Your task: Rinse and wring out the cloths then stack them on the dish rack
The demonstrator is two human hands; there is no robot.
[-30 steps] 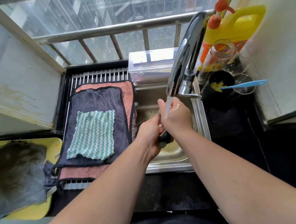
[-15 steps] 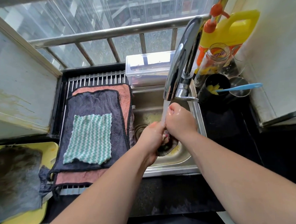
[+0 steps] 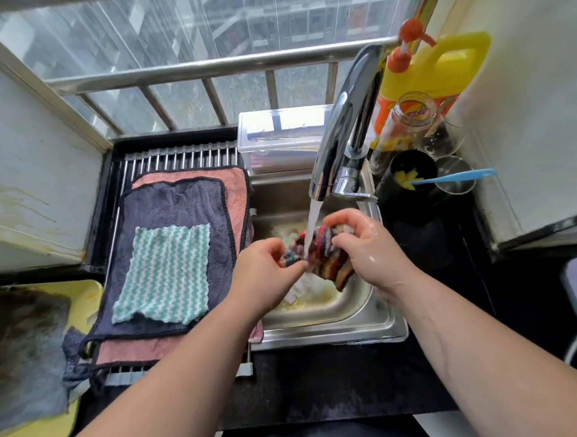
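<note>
From the head camera: both hands are over the sink (image 3: 352,318), and between them is a striped cloth (image 3: 327,254) in red, dark and pale bands. The left hand (image 3: 266,269) pinches its left end with curled fingers. The right hand (image 3: 365,244), wet and shiny, grips the upper right part with fingers and thumb. The hands are a little apart, and the cloth is bunched and spread between them, with one corner hanging down toward the basin.

The tap (image 3: 345,125) is running. A stream of water (image 3: 313,217) drops straight onto the middle of the cloth and splashes white in the sink below.

To the left, the dish rack (image 3: 177,155) carries a stack. A pink cloth (image 3: 237,187) lies at the bottom, a dark cloth (image 3: 176,207) is flat on it, and a green-and-white cloth (image 3: 164,275) is on top. Further left, a grey cloth (image 3: 23,349) is draped over a yellow tray (image 3: 88,292).

Behind the sink stands a clear box (image 3: 283,141) with its lid on. To the right of the tap are a yellow jug (image 3: 439,66) with an orange pump, an open glass jar (image 3: 405,118) and a black cup (image 3: 408,175) with a blue handle (image 3: 455,176) poking out. The dark worktop (image 3: 322,383) runs along the front, under both forearms.
</note>
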